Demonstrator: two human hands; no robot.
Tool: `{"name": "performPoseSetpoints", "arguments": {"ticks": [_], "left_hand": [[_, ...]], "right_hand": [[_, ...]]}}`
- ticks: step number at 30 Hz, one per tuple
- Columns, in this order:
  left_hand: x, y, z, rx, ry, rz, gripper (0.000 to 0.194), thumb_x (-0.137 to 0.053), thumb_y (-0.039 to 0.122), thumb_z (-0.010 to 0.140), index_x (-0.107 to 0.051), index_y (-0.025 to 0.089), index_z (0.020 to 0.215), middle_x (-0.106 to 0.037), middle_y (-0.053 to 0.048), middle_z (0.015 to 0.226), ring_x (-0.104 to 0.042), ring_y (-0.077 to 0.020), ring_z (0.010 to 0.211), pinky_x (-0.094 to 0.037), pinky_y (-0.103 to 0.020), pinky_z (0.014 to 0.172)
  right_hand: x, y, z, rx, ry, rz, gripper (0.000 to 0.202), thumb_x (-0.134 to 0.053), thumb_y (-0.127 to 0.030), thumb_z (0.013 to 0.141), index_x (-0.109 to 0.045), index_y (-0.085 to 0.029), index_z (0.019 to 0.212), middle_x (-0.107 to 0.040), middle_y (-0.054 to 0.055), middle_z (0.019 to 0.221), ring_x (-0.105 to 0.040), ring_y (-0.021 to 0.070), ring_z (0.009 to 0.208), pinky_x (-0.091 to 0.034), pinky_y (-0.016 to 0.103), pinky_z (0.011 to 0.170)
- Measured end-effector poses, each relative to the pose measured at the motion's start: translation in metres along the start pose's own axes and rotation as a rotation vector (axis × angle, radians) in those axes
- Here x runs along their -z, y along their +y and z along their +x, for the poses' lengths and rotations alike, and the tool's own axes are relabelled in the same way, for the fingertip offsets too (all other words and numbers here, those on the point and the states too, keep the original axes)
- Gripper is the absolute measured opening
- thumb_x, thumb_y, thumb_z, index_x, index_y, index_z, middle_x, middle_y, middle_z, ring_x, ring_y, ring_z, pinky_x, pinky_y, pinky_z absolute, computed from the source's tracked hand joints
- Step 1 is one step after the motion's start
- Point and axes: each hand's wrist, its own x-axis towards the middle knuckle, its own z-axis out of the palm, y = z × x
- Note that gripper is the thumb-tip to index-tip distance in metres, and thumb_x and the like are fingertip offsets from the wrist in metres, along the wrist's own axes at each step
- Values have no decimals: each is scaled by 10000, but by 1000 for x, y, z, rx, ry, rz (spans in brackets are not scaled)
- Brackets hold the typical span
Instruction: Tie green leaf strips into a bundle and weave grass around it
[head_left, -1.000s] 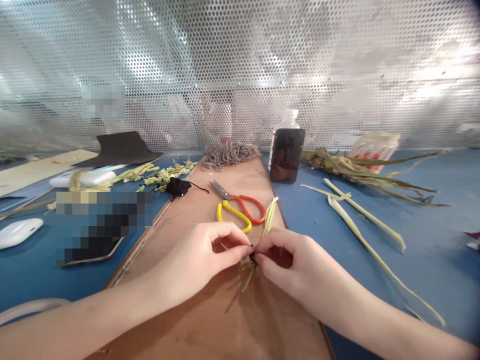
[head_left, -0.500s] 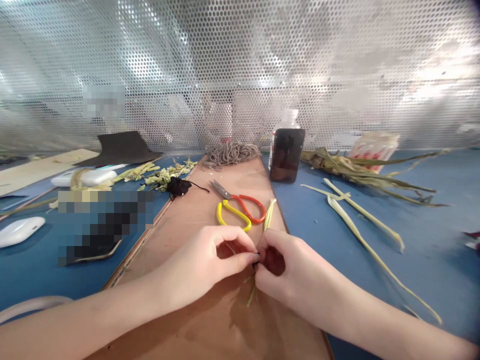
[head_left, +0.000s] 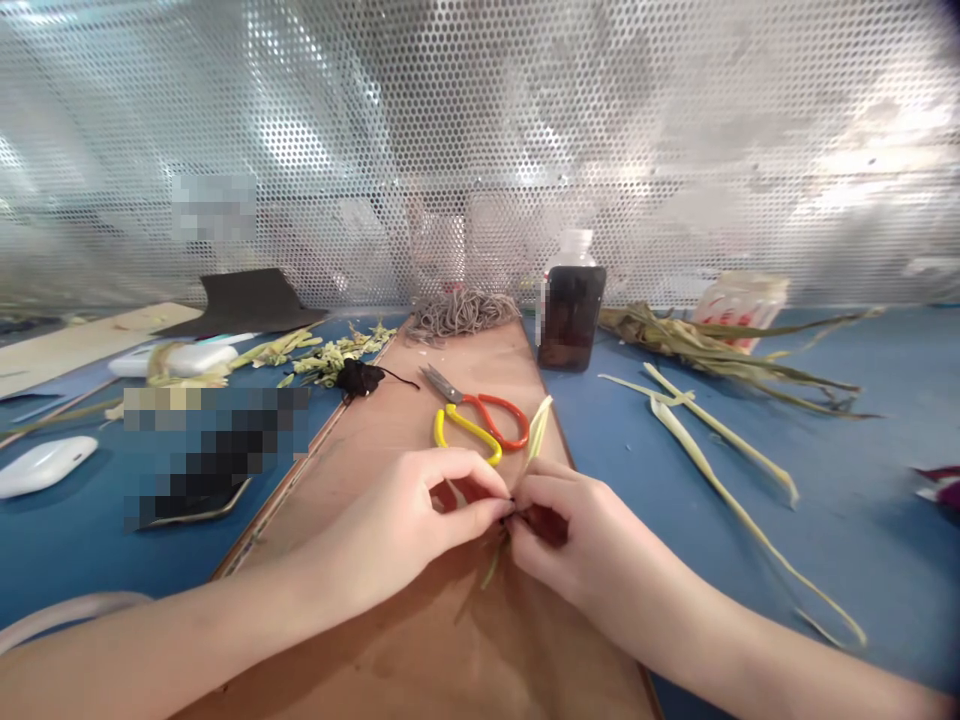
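Over the brown board, my left hand and my right hand meet with thumbs and forefingers pinched together. A small dark bit shows between the fingertips, too small to make out. A pale green plant strip sticks up behind my right hand, and its thin green ends come out below the fingertips, so it passes at my right fingers. Just beyond the hands lie scissors with one red and one yellow handle, blades apart.
Black thread and grey cord lie farther back. A dark phone leans upright against a bottle. Plant strips and dry leaves lie right; pale plant pieces and a white case lie left.
The green ends below the fingertips have shifted slightly up and left. Both hands stay pinched together, with the fingertips a little closer. The whole view has shifted slightly.
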Motion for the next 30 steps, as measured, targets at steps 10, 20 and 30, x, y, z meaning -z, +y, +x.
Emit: {"name": "performPoseSetpoints", "arguments": {"ticks": [10,20,30], "left_hand": [[3,1,-1,47,6,-42,189,-588,383,776,-669,215,808,-682,13,783,-598,-161,738,-451,-258,668],[1,-1,-1,30,-41,-76,171,-585,365,792,-668,217,807,-687,17,802,-602,-159,760,-445,-253,679],[2,3,-2,41,-49,-98,142,-576,336,809,-639,209,801,-643,38,748,-553,-114,692,-422,-220,646]], "right_hand": [[14,-1,2,-174,-119,169,120,-535,-151,768,-643,-177,721,-561,-28,637,-459,93,569,-375,195,527],[13,2,3,-233,-171,290,48,-585,-141,733,-550,-167,714,-444,-66,575,-368,65,528,-279,177,470],[20,4,6,-222,-256,326,116,-601,-220,784,-536,-165,706,-410,-58,594,-351,77,557,-270,204,500]]}}
